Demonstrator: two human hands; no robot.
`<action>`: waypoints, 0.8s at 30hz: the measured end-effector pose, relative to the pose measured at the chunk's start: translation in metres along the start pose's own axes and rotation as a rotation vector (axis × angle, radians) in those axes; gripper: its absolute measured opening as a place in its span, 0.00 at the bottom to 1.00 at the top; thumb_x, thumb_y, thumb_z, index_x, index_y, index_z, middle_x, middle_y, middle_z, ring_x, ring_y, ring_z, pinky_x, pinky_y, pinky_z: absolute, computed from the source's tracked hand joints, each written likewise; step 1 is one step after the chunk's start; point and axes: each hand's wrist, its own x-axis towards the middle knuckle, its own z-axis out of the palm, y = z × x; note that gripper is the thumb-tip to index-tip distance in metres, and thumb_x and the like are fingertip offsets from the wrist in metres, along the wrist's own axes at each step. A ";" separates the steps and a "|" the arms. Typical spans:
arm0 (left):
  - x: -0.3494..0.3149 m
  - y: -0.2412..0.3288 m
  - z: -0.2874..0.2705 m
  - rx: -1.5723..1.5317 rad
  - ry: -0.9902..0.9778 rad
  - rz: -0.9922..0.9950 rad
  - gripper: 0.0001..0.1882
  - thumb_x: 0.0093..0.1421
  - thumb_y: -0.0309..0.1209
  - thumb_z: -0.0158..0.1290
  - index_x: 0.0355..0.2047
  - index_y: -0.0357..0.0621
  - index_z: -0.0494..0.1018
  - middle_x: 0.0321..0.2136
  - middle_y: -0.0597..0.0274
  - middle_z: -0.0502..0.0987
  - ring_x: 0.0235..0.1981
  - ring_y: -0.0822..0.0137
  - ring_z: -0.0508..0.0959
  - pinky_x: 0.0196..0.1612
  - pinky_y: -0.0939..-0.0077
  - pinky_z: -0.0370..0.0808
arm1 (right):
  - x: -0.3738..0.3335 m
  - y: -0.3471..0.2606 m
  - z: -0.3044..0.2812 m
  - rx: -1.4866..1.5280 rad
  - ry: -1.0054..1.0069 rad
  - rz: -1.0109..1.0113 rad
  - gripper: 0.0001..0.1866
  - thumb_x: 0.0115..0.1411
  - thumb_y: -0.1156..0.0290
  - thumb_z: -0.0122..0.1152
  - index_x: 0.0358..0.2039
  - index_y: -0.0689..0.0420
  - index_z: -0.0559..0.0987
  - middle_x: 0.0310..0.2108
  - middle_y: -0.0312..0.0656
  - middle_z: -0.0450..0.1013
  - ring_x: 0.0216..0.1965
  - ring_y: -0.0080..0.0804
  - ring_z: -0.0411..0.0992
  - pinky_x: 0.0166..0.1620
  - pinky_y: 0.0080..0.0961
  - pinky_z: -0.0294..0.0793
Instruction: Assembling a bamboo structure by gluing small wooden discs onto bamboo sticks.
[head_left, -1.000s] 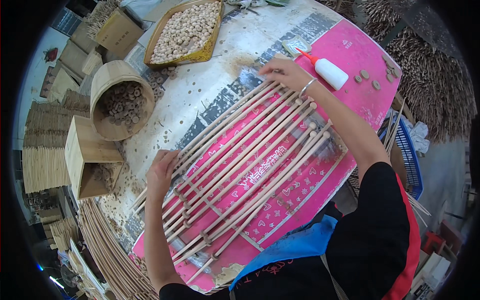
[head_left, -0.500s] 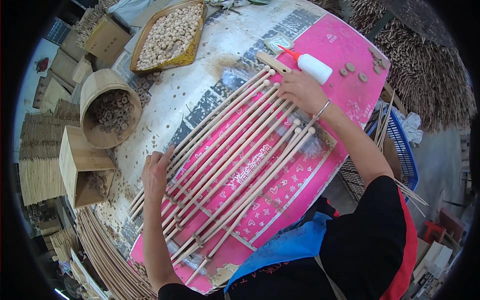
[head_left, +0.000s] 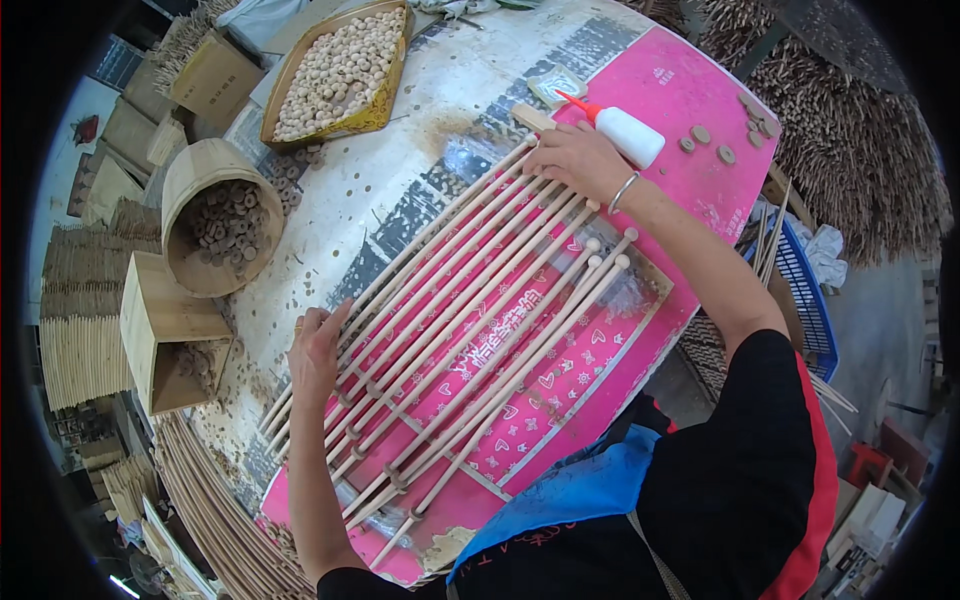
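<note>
Many long pale wooden sticks (head_left: pixel 455 285) with ball ends lie side by side, slanting across the pink sheet. Several have small brown rings near their lower ends. My right hand (head_left: pixel 582 165) rests over the upper ends, its fingers bent round them and hiding most of their balls. At the far left side of the row, my left hand (head_left: pixel 317 350) has its fingers curled against the outermost sticks; its fingertips are partly hidden. A few sticks with bare ball ends (head_left: pixel 622 262) lie apart on the right. Beyond my right hand, a flat wooden strip (head_left: pixel 532 117) pokes out.
A white glue bottle (head_left: pixel 630 138) with a red tip lies beside loose brown rings (head_left: pixel 725 154). A yellow tray (head_left: pixel 378 122) of wooden balls stands at the far left. Nearer are a tipped wooden bucket (head_left: pixel 185 190) of rings and a wooden box (head_left: pixel 150 320). A blue basket (head_left: pixel 800 280) is right.
My right hand has slid left across the ball ends, uncovering another ball end on the right. My left hand has shifted slightly right, and the left sticks lie closer together.
</note>
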 end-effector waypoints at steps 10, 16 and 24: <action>-0.003 -0.002 -0.003 -0.028 -0.010 0.049 0.25 0.60 0.19 0.51 0.56 0.52 0.79 0.34 0.58 0.74 0.37 0.56 0.75 0.40 0.61 0.76 | 0.011 0.022 -0.005 -0.147 0.050 -0.003 0.05 0.56 0.67 0.65 0.32 0.41 0.84 0.34 0.28 0.75 0.46 0.30 0.71 0.51 0.33 0.66; -0.004 -0.007 -0.005 -0.070 -0.027 0.020 0.24 0.60 0.19 0.52 0.55 0.54 0.79 0.33 0.59 0.74 0.37 0.55 0.75 0.41 0.61 0.76 | 0.021 0.024 -0.007 -0.169 -0.010 0.000 0.02 0.56 0.63 0.66 0.30 0.42 0.84 0.32 0.29 0.75 0.45 0.29 0.72 0.51 0.33 0.65; 0.003 -0.005 -0.005 -0.094 -0.020 0.007 0.24 0.59 0.18 0.52 0.54 0.53 0.80 0.34 0.58 0.75 0.37 0.55 0.75 0.42 0.61 0.75 | 0.015 0.033 -0.009 -0.100 0.129 0.139 0.02 0.57 0.64 0.65 0.29 0.45 0.83 0.31 0.31 0.77 0.42 0.32 0.75 0.47 0.36 0.67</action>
